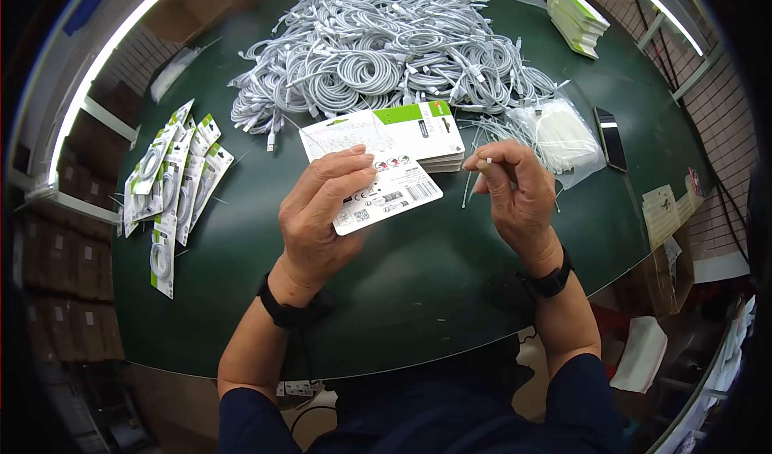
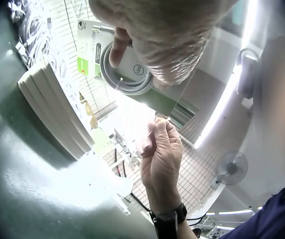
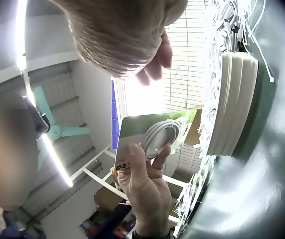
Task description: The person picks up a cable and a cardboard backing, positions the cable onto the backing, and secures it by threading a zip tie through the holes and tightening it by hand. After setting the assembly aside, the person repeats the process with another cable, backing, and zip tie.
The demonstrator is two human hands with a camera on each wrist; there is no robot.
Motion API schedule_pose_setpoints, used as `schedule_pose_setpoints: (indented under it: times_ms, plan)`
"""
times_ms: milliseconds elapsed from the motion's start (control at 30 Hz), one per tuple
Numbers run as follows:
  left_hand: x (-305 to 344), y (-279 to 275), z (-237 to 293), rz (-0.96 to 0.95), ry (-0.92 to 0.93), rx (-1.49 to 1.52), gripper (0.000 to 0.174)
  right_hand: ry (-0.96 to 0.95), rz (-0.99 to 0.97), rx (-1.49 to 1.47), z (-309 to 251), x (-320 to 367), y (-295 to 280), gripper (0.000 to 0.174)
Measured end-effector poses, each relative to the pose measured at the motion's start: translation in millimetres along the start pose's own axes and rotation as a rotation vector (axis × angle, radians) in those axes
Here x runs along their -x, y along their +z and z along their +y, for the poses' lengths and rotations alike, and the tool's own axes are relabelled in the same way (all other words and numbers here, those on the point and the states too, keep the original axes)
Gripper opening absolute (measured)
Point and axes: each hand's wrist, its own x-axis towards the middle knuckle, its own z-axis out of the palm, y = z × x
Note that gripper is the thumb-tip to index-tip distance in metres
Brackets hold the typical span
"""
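Observation:
My left hand [image 1: 342, 182] grips a white backing card [image 1: 394, 197] above the green table, fingers on its printed back. From below, a coiled white cable [image 3: 158, 137] sits against the card's front, and the same cable [image 2: 127, 74] has my thumb on it in the left wrist view. My right hand [image 1: 492, 166] is just right of the card and pinches a thin white tie [image 1: 488, 162] between thumb and forefinger. A stack of the same cards [image 1: 402, 128] lies right behind both hands.
A big heap of coiled white cables [image 1: 386, 52] fills the far table. Finished carded cables [image 1: 173, 180] lie at the left. A clear bag of white ties [image 1: 563, 132] and a phone [image 1: 611, 136] lie to the right. Another card stack [image 1: 575, 20] sits far right.

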Motion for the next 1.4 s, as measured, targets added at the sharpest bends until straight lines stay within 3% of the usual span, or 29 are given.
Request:
schedule_pose_setpoints:
  times_ms: [200, 400, 600, 633, 767, 1400]
  plan:
    - [0, -1, 4, -0.026, -0.011, 0.016, 0.032, 0.083, -0.038, 0.065, 5, 0, 0, 0.004]
    - [0, 0, 5, -0.038, 0.028, -0.003, 0.033, 0.009, -0.023, 0.188, 8, 0, 3, 0.003]
    - [2, 1, 5, -0.003, 0.078, -0.042, 0.033, -0.191, 0.077, 0.011, -2, -3, -1, 0.005]
    - [0, 1, 4, 0.010, 0.098, -0.053, 0.034, -0.168, 0.090, -0.135, -9, -2, 2, 0.013]
    - [2, 3, 0, 0.009, 0.145, -0.051, 0.032, -0.288, 0.000, -0.326, -20, 6, 1, 0.017]
    - [4, 4, 2, -0.058, 0.185, -0.039, 0.027, -0.235, -0.097, -0.466, -29, 14, 7, 0.015]
